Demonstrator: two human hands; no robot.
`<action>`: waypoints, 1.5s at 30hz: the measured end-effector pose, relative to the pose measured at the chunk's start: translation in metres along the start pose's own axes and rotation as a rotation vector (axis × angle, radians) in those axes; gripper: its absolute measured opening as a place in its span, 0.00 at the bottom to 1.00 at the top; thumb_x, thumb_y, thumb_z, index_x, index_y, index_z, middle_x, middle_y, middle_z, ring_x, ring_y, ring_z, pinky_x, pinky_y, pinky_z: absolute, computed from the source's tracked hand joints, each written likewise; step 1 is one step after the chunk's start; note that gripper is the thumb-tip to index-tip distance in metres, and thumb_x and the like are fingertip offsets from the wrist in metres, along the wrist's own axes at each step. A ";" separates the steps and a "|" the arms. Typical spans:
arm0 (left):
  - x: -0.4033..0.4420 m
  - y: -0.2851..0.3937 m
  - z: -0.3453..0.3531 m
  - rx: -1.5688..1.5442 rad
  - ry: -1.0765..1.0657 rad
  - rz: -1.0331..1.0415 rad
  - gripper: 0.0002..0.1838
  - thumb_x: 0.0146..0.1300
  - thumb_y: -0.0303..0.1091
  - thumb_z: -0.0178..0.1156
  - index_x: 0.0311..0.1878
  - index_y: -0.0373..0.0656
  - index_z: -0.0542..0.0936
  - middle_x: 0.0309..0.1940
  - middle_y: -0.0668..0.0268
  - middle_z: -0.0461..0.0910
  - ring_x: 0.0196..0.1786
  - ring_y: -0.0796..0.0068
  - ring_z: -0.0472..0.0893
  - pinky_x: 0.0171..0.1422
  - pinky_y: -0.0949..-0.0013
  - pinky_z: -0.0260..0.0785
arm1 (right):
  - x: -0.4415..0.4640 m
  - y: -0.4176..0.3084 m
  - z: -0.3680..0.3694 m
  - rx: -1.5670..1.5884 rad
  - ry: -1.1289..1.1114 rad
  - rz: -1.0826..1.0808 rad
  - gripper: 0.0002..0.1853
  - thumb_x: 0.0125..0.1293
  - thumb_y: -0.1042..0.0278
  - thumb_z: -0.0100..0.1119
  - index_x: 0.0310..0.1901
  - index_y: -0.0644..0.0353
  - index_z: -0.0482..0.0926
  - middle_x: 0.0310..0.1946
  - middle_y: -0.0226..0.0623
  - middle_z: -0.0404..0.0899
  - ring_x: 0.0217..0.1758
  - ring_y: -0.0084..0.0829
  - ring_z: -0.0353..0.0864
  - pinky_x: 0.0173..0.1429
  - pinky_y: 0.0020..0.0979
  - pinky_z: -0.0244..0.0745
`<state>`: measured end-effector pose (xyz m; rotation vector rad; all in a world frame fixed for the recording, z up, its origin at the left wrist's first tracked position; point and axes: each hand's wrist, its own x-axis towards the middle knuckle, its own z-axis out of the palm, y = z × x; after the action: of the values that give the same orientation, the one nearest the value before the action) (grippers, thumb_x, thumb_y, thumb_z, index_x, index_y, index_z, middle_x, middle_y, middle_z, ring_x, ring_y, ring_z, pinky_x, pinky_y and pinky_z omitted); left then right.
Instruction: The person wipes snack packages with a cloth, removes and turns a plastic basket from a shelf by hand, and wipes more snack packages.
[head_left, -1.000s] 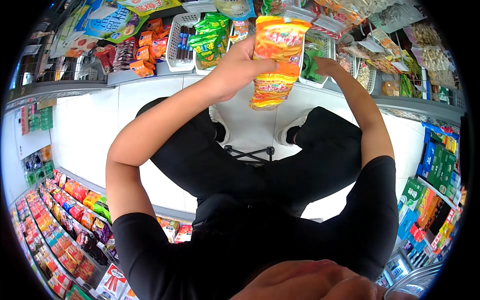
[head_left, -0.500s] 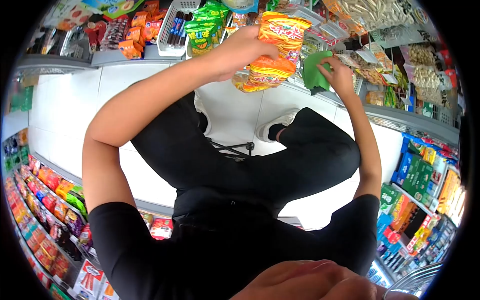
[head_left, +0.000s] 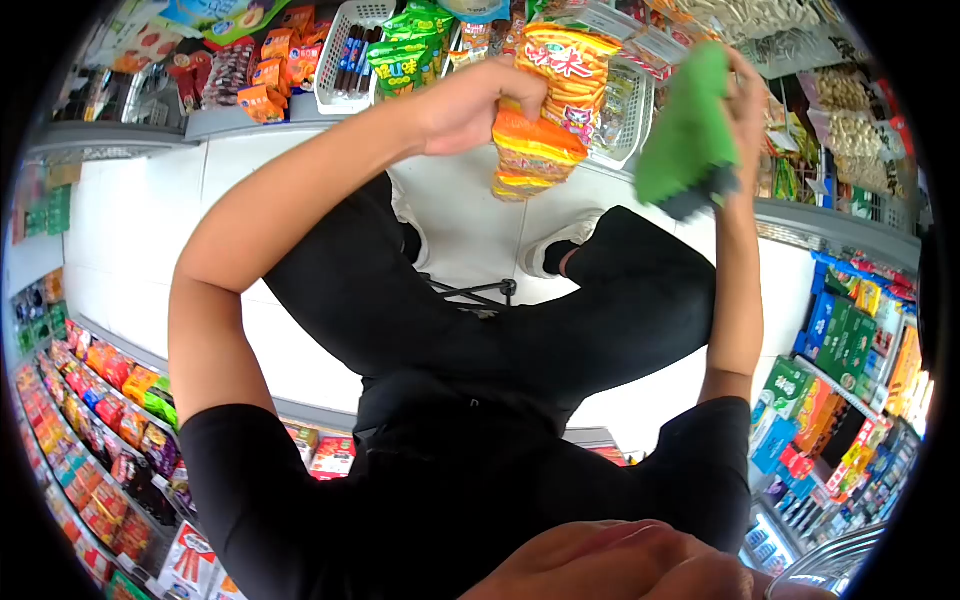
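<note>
My left hand (head_left: 490,105) is closed around orange-yellow snack packets (head_left: 565,75), which hang above the floor at the shelf's front edge. My right hand (head_left: 745,110) grips a green cloth (head_left: 690,130) with a dark grey lower edge, raised in front of the shelf on the right. Some of its fingers are behind the cloth. Between the two hands a white basket (head_left: 638,125) with small packets in it shows on the shelf.
Green snack bags (head_left: 410,45) and a white basket of dark sticks (head_left: 325,75) stand on the shelf (head_left: 235,122). Below are my knees, a folding stool frame (head_left: 475,291) and white tiles (head_left: 130,230). More stocked shelves curve along the lower left and right.
The green cloth has been lifted out from the basket area, then moved right and closer to me. The snack packets stay in my left hand, shifted slightly. The view has turned a little.
</note>
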<state>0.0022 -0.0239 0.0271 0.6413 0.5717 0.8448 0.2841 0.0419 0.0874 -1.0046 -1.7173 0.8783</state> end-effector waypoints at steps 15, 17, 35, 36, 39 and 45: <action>0.005 -0.019 0.013 -0.078 0.209 -0.088 0.17 0.56 0.26 0.55 0.50 0.37 0.79 0.50 0.61 0.83 0.55 0.65 0.82 0.70 0.55 0.72 | -0.008 0.038 0.035 0.176 -0.325 0.382 0.16 0.74 0.62 0.58 0.57 0.62 0.78 0.47 0.32 0.83 0.49 0.19 0.81 0.55 0.26 0.76; 0.006 -0.018 0.014 -0.122 0.206 -0.085 0.19 0.56 0.27 0.53 0.53 0.38 0.78 0.53 0.60 0.83 0.58 0.63 0.82 0.71 0.54 0.70 | -0.010 0.034 0.038 0.234 -0.309 0.407 0.17 0.75 0.62 0.57 0.59 0.61 0.76 0.49 0.32 0.83 0.51 0.19 0.81 0.57 0.26 0.76; 0.003 0.005 0.014 -0.234 0.233 -0.046 0.24 0.61 0.30 0.51 0.62 0.37 0.73 0.57 0.57 0.81 0.64 0.57 0.81 0.75 0.46 0.69 | -0.019 0.031 0.055 0.203 -0.371 0.224 0.23 0.71 0.54 0.69 0.59 0.57 0.75 0.51 0.29 0.80 0.58 0.23 0.78 0.62 0.27 0.73; 0.003 0.004 0.014 -0.221 0.247 -0.042 0.25 0.62 0.31 0.52 0.64 0.37 0.72 0.58 0.57 0.81 0.64 0.57 0.81 0.75 0.46 0.69 | -0.022 0.025 0.059 0.151 -0.382 0.194 0.25 0.70 0.52 0.71 0.60 0.57 0.74 0.52 0.30 0.80 0.59 0.23 0.78 0.63 0.27 0.73; 0.000 0.005 0.017 -0.215 0.277 -0.069 0.23 0.61 0.31 0.53 0.61 0.37 0.74 0.57 0.57 0.82 0.62 0.58 0.82 0.73 0.49 0.70 | -0.023 0.029 0.060 0.160 -0.409 0.219 0.39 0.59 0.46 0.79 0.63 0.63 0.75 0.52 0.36 0.83 0.55 0.24 0.81 0.62 0.28 0.76; -0.001 0.012 0.018 -0.164 0.297 -0.105 0.25 0.64 0.33 0.54 0.64 0.38 0.74 0.59 0.57 0.82 0.63 0.59 0.82 0.73 0.48 0.70 | -0.020 0.045 0.046 0.301 -0.553 0.343 0.31 0.68 0.58 0.73 0.67 0.62 0.75 0.56 0.34 0.83 0.59 0.24 0.80 0.65 0.28 0.75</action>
<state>0.0083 -0.0235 0.0483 0.3343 0.7881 0.8833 0.2563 0.0369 0.0269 -0.9150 -1.7982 1.7090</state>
